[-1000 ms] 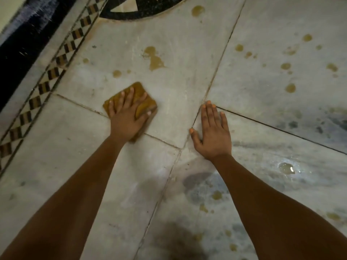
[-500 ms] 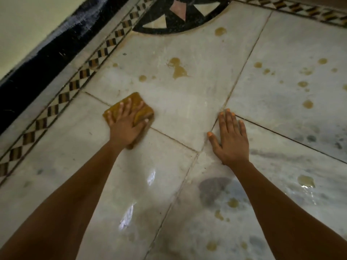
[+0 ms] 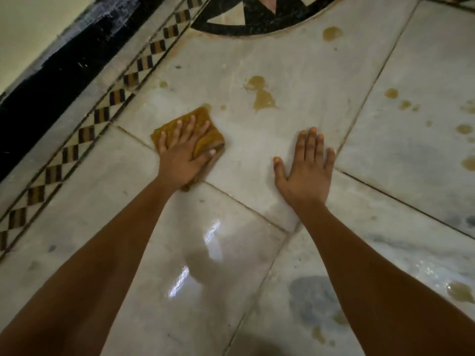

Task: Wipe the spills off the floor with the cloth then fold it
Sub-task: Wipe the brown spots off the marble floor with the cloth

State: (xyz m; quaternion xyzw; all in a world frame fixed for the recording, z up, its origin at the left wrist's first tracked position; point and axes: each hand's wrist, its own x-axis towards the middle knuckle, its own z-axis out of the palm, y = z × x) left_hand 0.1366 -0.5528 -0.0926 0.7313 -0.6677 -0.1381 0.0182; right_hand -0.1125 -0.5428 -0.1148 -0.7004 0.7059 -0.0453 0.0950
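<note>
A folded mustard-yellow cloth (image 3: 203,119) lies on the pale marble floor (image 3: 295,62), left of centre. My left hand (image 3: 183,152) presses flat on it with straight, spread fingers and covers most of it. My right hand (image 3: 305,165) rests flat on the bare floor to the right, fingers straight, holding nothing. A large brown spill (image 3: 261,95) lies just beyond and to the right of the cloth. Smaller brown drops (image 3: 391,93) dot the tile at the right, one more (image 3: 332,33) sits near the dark inlay, and a drop (image 3: 460,291) lies beside my right forearm.
A black skirting and cream wall (image 3: 46,73) run along the left, with a chequered inlay border (image 3: 102,114) beside them. A dark patterned medallion (image 3: 257,14) is set in the floor at the top. A wet shiny patch (image 3: 200,255) lies between my forearms.
The cloth under my left hand has slid a little forward toward the small drops. My right hand has shifted forward and left on the floor. The view has moved forward.
</note>
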